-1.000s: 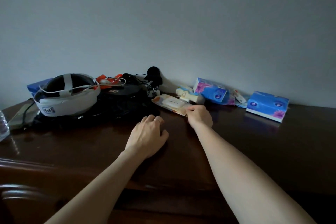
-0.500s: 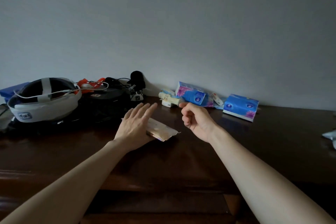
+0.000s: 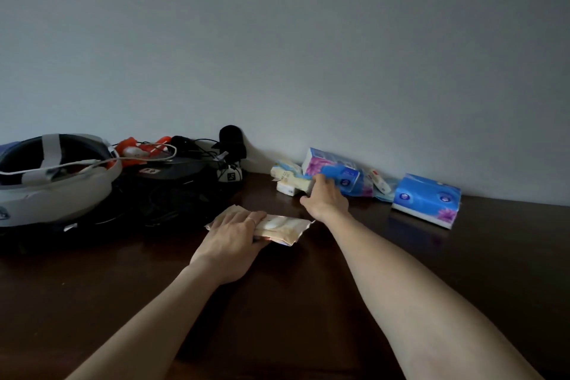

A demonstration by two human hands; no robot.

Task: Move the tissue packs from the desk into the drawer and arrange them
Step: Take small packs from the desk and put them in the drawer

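A flat beige wipes pack point(image 3: 282, 227) lies on the dark wooden desk point(image 3: 308, 287), and my left hand point(image 3: 234, 241) grips its left half. My right hand point(image 3: 325, 197) reaches to the back wall, its fingers touching a small cream tissue pack point(image 3: 290, 179) and the blue-and-pink tissue pack point(image 3: 336, 170) beside it; whether it grips either I cannot tell. A second blue tissue pack point(image 3: 427, 199) rests further right. A small white sachet point(image 3: 380, 183) leans between the blue packs. No drawer is in view.
A white and black headset point(image 3: 55, 176) sits at the back left on black gear with tangled cables point(image 3: 185, 160) and an orange item point(image 3: 132, 146). A black microphone point(image 3: 231, 139) stands by the wall.
My left hand has closed on the beige pack that the right hand dragged forward. The right hand let go and reached back to the packs at the wall.
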